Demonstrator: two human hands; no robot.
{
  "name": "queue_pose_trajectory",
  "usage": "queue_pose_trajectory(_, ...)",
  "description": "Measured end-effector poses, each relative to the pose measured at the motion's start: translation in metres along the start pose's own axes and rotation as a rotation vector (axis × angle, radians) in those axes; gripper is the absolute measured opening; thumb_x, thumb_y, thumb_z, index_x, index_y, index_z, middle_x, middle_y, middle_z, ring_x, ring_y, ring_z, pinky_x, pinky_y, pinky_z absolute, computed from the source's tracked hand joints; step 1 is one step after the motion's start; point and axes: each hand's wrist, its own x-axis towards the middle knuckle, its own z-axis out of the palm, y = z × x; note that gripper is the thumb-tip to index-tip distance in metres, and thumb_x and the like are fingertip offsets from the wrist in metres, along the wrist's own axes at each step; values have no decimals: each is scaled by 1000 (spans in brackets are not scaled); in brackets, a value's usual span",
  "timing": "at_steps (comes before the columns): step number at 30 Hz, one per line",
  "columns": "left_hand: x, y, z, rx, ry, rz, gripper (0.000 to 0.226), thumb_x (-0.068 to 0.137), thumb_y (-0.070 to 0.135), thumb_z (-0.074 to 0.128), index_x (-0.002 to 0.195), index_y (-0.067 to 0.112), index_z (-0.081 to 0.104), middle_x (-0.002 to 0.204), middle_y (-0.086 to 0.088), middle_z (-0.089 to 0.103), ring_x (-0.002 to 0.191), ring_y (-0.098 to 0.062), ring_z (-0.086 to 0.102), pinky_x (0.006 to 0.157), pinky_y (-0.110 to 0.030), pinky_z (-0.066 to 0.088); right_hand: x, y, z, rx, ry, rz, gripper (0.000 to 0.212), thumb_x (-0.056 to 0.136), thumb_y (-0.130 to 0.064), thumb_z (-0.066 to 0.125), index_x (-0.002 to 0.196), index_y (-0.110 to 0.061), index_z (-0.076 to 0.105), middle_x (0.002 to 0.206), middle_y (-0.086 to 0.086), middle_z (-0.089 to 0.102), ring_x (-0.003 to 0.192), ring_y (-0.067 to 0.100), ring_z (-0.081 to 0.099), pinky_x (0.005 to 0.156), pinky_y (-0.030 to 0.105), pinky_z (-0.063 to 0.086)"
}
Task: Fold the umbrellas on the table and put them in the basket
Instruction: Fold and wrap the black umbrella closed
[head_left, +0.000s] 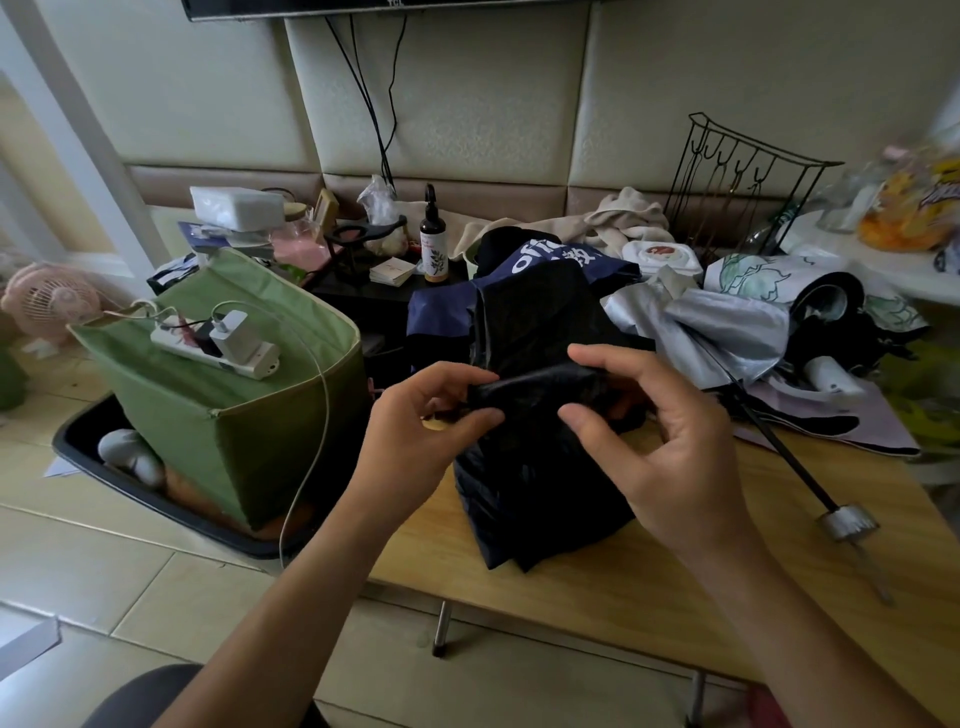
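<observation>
Pinching a fold of black canopy cloth between thumb and fingertips, the left hand (436, 410) and the right hand (644, 431) both grip the navy-and-black umbrella (530, 374), which stands bunched on the wooden table (675, 587) near its front edge, white lettering showing on its blue upper panels. Neither hand is slack: each has the fabric caught, the right one from above and below the same fold, so the step looks like gathering the panels around the shaft. To the right lies a silver umbrella (727, 327), still spread loose, its dark shaft (779, 447) running out toward the table's near corner and ending in a metal cap (847, 525); a printed white umbrella (763, 275) lies behind it. The green fabric basket (228, 395) sits left of the table in a black tray (171, 509), with a white power strip (218, 348) and charger resting across its opening. Slippery cloth could spring out of the pinch if the folds are not wrapped tightly. A sweep of the right arm could knock the silver shaft off the corner. Dropping an umbrella into the basket could push the power strip and its cable down inside.
</observation>
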Motion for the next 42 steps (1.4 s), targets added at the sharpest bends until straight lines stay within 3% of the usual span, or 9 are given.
queue_pose_trajectory(5, 2, -7, 2, 224, 218, 120, 17, 80, 17, 85, 91, 19, 72, 100, 4, 60, 94, -12, 61, 82, -18, 49, 1, 6, 3, -262, -61, -96, 64, 82, -33, 85, 137, -13, 60, 119, -1, 51, 112, 15, 53, 98, 26, 45)
queue_pose_trajectory(10, 3, -4, -8, 377, 0, 360, 14, 91, 11, 75, 105, 12, 74, 104, 6, 70, 100, -10, 66, 82, -29, 54, 0, 11, 4, -386, -156, -69, 99, 73, -51, 85, 154, -16, 41, 149, -2, 41, 142, 1, 29, 122, 22, 13)
queue_pose_trajectory(12, 3, -7, -11, 391, -59, 385, 14, 96, 11, 70, 109, 10, 75, 104, 5, 71, 101, -11, 67, 83, -34, 55, -1, 14, 4, -409, -122, -88, 76, 76, -42, 85, 141, -18, 56, 127, -12, 59, 122, -15, 37, 114, 9, 9)
queue_pose_trajectory(15, 3, -6, -17, 355, -78, 377, 17, 102, 17, 62, 111, 13, 75, 105, 4, 70, 99, -18, 67, 80, -39, 54, -1, 19, 3, -360, -102, -163, 22, 83, -20, 85, 102, -16, 73, 94, -12, 67, 96, 7, 62, 95, 25, 40)
queue_pose_trajectory(20, -3, 0, -20, 132, -5, -28, 49, 105, 53, 39, 94, 13, 67, 88, -1, 68, 86, -23, 66, 82, -51, 53, -3, 23, 1, -310, -140, -212, 7, 88, -15, 78, 93, -14, 74, 91, -7, 64, 89, 12, 63, 85, 34, 50)
queue_pose_trajectory(25, -3, 4, -27, -51, -274, -564, 67, 92, 65, 49, 108, 5, 73, 104, -12, 75, 93, -26, 72, 89, -40, 55, -1, 26, -3, -234, -303, -235, 12, 90, -29, 74, 92, -17, 76, 95, -7, 62, 91, 14, 62, 83, 33, 49)
queue_pose_trajectory(32, -10, 2, -38, 114, -480, -828, 29, 92, 35, 73, 102, 9, 75, 87, -1, 74, 74, -8, 68, 65, -22, 48, -10, 36, -10, -237, -850, 86, 43, 82, -74, 66, 102, -38, 74, 109, -21, 60, 110, 3, 59, 92, 26, 49)
queue_pose_trajectory(38, -19, 7, -26, 81, -512, -910, 36, 96, 41, 67, 116, 10, 66, 92, -7, 79, 78, -17, 74, 61, -23, 49, -18, 33, 8, -149, -636, 102, 49, 100, -66, 41, 106, -29, 73, 107, -15, 64, 107, 7, 63, 90, 31, 50)
queue_pose_trajectory(42, -23, 1, -17, 59, -464, -883, 27, 93, 24, 75, 111, 5, 67, 87, -5, 79, 68, -14, 71, 54, -20, 44, -31, 35, 29, -376, -767, 202, 58, 90, -80, 37, 124, -39, 62, 120, -27, 49, 116, -2, 49, 98, 31, 49)
